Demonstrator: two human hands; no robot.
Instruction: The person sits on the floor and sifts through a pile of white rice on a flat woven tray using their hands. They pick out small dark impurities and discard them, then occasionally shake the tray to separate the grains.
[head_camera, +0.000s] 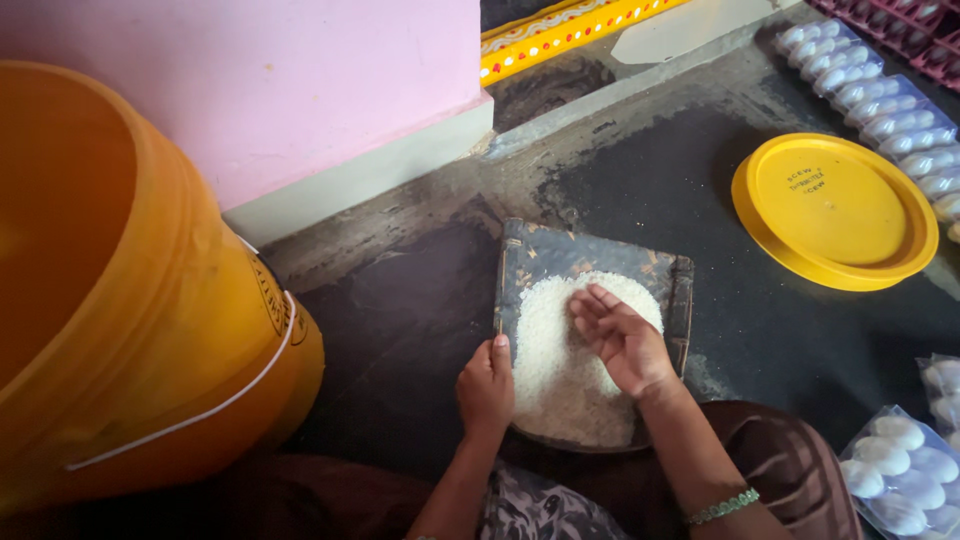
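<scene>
A dark, worn winnowing tray (560, 250) lies on the black floor in front of me with a heap of white rice (555, 375) in it. My left hand (486, 385) grips the tray's left rim, thumb on top. My right hand (620, 340) rests flat on the rice near the tray's right side, fingers stretched out and slightly apart, pointing to the upper left. A green beaded bangle (722, 507) is on my right wrist.
A big orange bucket (130, 300) with a white handle stands close at the left. A yellow round lid (835, 210) lies on the floor at right. Clear plastic trays of white eggs (890, 115) sit at the upper right and lower right (905, 470). A pink wall (260, 90) is behind.
</scene>
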